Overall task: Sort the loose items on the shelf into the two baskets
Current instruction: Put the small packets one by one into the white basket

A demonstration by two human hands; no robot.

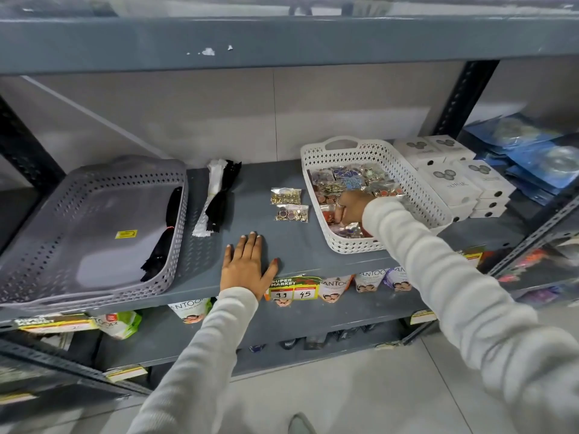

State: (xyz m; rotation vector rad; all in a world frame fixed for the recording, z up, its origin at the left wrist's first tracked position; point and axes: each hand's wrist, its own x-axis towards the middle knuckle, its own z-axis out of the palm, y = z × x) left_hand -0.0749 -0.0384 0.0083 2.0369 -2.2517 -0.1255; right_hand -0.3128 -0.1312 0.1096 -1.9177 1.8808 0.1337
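The right hand is reaching into the white basket among trinket packets, grip unclear, while the left hand is resting flat, released, on the shelf. Two loose packets are lying just beside that basket; they look light, slippery and crinkly, best pinched at an edge.

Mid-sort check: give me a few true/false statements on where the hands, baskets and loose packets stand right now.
1. The right hand is inside the white basket. True.
2. The left hand holds a packet. False: it lies flat and empty on the shelf.
3. Two button packets lie loose between the baskets. True.
4. The grey basket is empty. False: black zippers lie along its right side.
5. All zippers are sorted. False: a black and white zipper bundle lies on the shelf beside the grey basket.
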